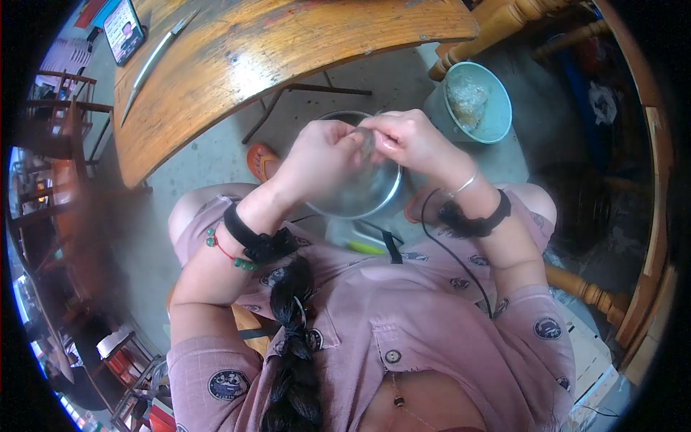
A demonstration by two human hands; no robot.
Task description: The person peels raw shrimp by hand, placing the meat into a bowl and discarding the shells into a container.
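Note:
Both hands meet over a round metal basin (392, 196) between the knees. In their fingers is a small, grey, translucent thing (366, 146) that looks like a shrimp; its outline is partly hidden. My left hand (322, 154) has its fingers closed around the near side of it. My right hand (414, 141) pinches at it with thumb and forefinger from the other side. Blur and the hands cover much of the basin's inside, so its contents cannot be made out.
A wooden table (288, 39) stands ahead, with a phone (124, 32) and a long, thin pointed tool (155, 65). A pale bucket (497, 108) holding a clear plastic bag (466, 101) sits at the right. A dark cable (450, 248) hangs near my right forearm.

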